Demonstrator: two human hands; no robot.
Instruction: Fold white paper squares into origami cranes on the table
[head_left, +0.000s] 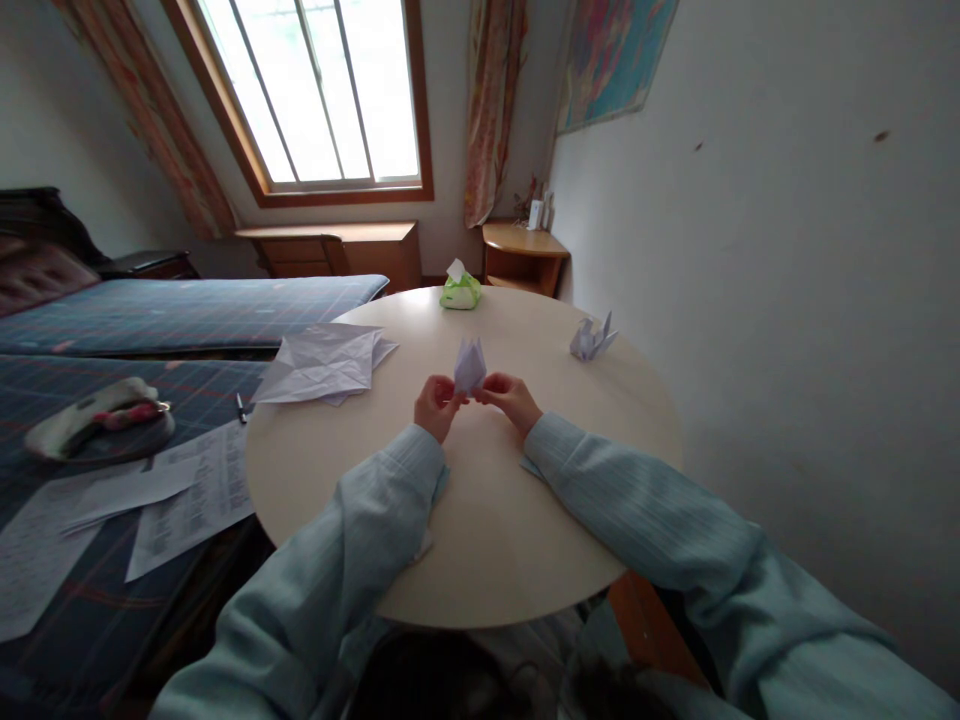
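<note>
Over the middle of the round table, a folded white paper piece (pixel 470 368) with pointed tips stands upright between my hands. My left hand (pixel 436 405) pinches its lower left edge. The lower right edge is pinched between the thumb and fingers of my right hand (pixel 513 398). A finished-looking origami crane (pixel 592 338) of white paper sits apart, towards the table's right edge. Creased sheets of white paper (pixel 330 362) lie stacked at the left, partly past the table's rim.
The pale round table (pixel 495 560) has a green tissue pack (pixel 460 290) at its far edge. To the left, a plaid bed (pixel 225 310) holds printed sheets (pixel 195 490) and a pen (pixel 241 407). A white wall (pixel 810 300) rises close on the right.
</note>
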